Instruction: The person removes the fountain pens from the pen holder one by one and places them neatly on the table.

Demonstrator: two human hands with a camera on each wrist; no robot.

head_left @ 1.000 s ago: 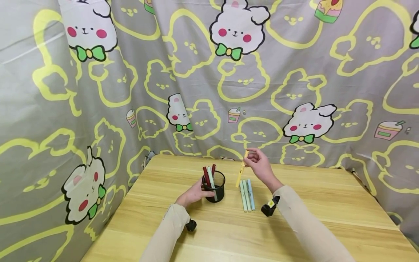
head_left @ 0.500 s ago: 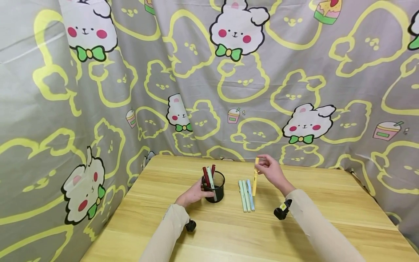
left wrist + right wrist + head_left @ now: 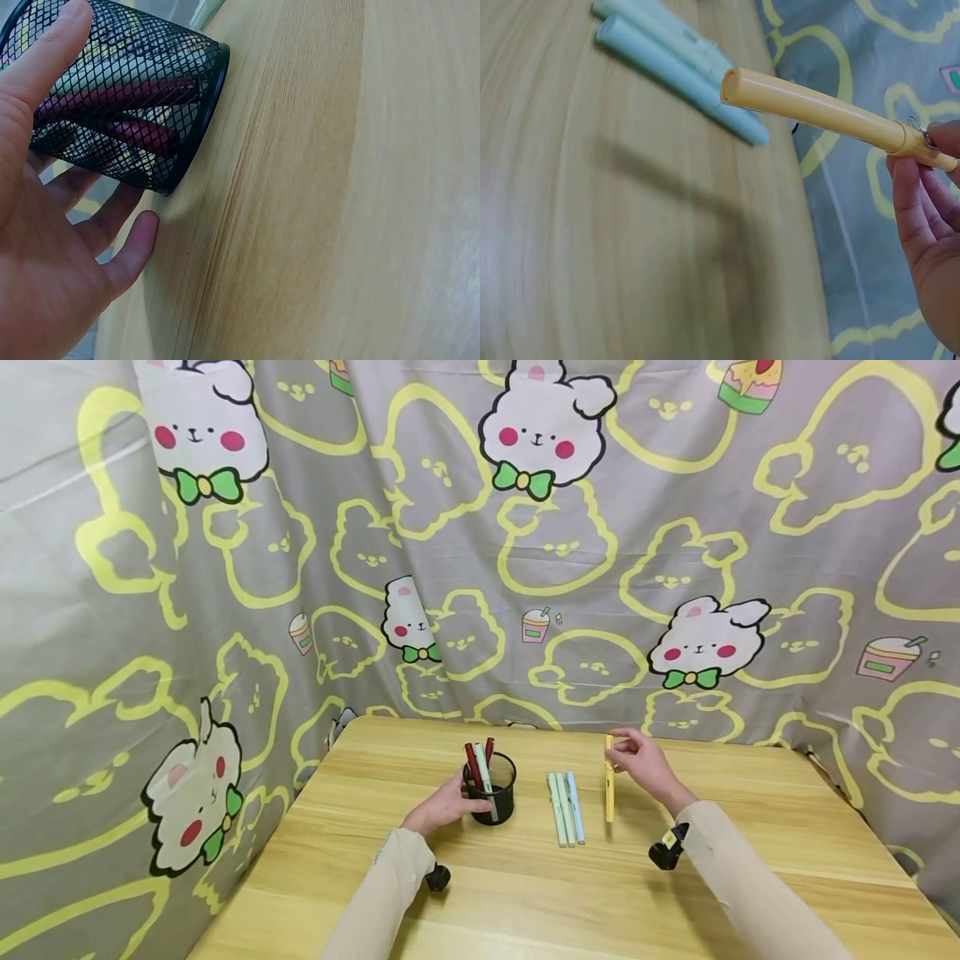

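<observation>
Yellow plastic marks the pen point(image 3: 609, 787) that the right hand point(image 3: 643, 766) pinches at its clip end, holding it just above the table point(image 3: 750, 827), right of the middle and nearer the far edge, its open barrel end pointing toward the near edge. Just to its left, three pale pens point(image 3: 566, 807), two green and one blue, lie side by side on the wood, well clear of the near edge. By the look of it, those three are already laid out and the yellow one is about to join the row. Left of them stands a black mesh pen holder point(image 3: 491, 787), which the left hand point(image 3: 442, 806) steadies with relaxed fingers resting against its wall. Inside it remain two dark red pens point(image 3: 472, 762) and a white one point(image 3: 483, 768), apparently not yet taken out.
</observation>
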